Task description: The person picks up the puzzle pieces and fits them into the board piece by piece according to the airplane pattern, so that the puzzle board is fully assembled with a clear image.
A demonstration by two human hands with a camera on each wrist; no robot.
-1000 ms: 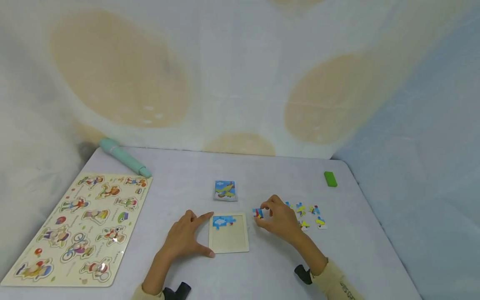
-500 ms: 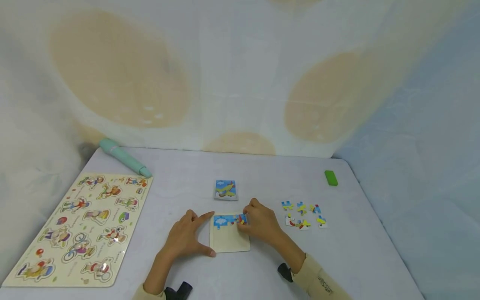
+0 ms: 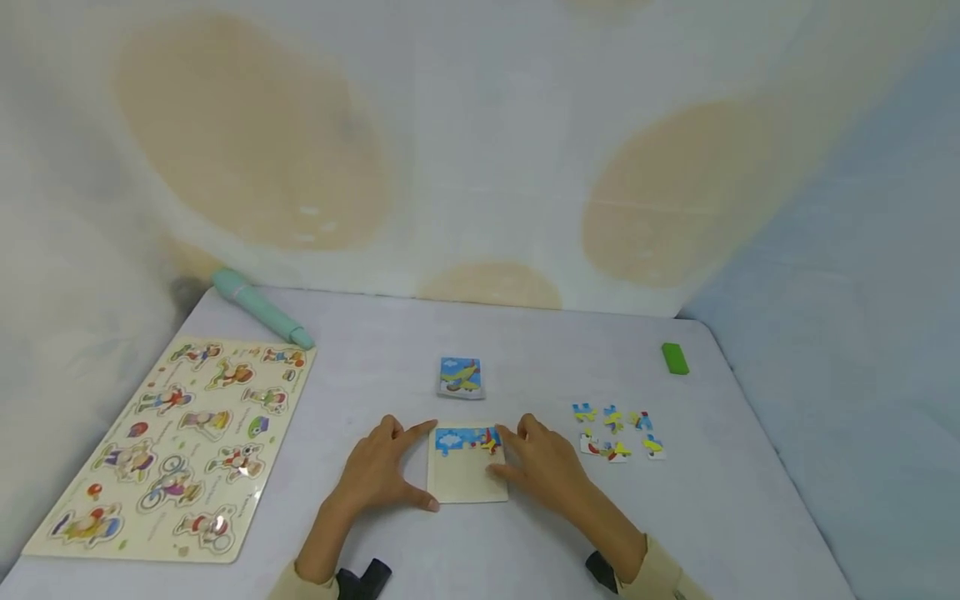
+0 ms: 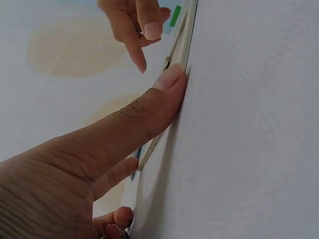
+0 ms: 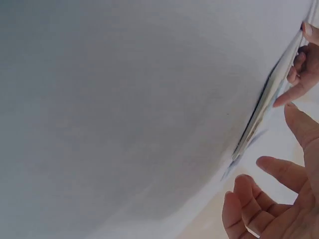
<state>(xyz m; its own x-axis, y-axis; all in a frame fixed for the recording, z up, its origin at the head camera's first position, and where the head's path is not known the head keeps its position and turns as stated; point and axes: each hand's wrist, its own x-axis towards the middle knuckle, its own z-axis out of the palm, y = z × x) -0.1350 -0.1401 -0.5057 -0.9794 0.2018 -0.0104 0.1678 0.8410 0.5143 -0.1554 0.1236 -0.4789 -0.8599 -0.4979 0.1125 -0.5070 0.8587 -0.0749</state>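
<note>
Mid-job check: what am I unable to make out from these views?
Head view: small print on the large board, too small to read.
Head view: right sleeve, cut off by the bottom edge.
Left wrist: face of the tray, seen edge-on, partly behind the left hand.
Right wrist: right hand, cut off by the right edge.

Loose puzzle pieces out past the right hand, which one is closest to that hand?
The front-row piece at the left end: it lies just beside the right hand, while the other five sit farther right or farther back.
</note>
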